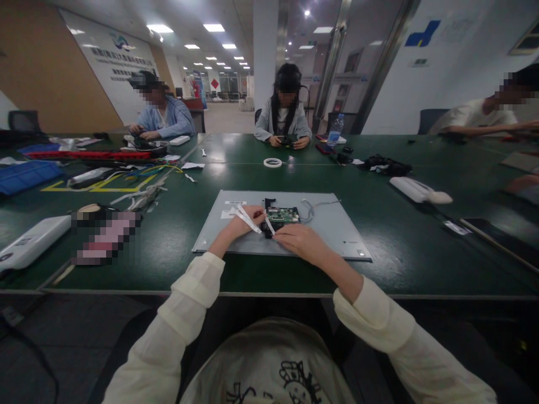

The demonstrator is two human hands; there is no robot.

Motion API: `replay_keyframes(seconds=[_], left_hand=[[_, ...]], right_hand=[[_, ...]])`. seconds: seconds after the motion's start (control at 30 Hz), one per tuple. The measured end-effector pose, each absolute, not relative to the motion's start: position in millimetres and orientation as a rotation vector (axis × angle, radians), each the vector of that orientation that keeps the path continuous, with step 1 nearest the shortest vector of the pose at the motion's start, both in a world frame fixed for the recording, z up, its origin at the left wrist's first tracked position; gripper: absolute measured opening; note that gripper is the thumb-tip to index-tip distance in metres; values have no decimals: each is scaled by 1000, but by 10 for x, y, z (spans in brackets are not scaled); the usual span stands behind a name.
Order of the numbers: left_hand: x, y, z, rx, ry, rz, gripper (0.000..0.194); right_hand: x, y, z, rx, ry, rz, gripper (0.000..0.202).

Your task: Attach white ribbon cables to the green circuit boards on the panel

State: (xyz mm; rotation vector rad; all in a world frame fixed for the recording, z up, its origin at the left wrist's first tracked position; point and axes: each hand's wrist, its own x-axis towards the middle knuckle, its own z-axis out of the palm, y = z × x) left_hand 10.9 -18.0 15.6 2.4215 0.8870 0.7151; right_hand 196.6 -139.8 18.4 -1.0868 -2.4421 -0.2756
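A grey flat panel (328, 230) lies on the green table. Near its middle sits a green circuit board (283, 215) with black parts around it. My left hand (247, 220) is closed at the board's left side, with a white ribbon cable (249, 219) at its fingers. My right hand (300, 240) is closed in a pinch at the board's lower edge, by the end of another white strip (269, 224). A thin grey cable (309, 209) curls to the right of the board.
A roll of white tape (272, 163) lies beyond the panel. White devices (36, 241) and loose cables (143, 196) are on the left, with a blue tray (27, 177). A white device (415, 189) is right. Three people sit around the table.
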Motion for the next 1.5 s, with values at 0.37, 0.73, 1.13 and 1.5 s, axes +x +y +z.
replay_keyframes(seconds=[0.37, 0.73, 1.13, 1.5], left_hand=[[115, -171, 147, 2471, 916, 736, 24], [112, -156, 122, 2456, 903, 730, 24], [104, -176, 141, 2463, 919, 781, 23], [117, -196, 126, 2675, 945, 682, 19]], right_hand=[[1926, -1422, 208, -1005, -2556, -486, 23], [1921, -1462, 170, -1024, -2520, -412, 22], [1888, -1487, 202, -994, -2492, -435, 20], [1885, -1491, 164, -994, -2495, -337, 21]])
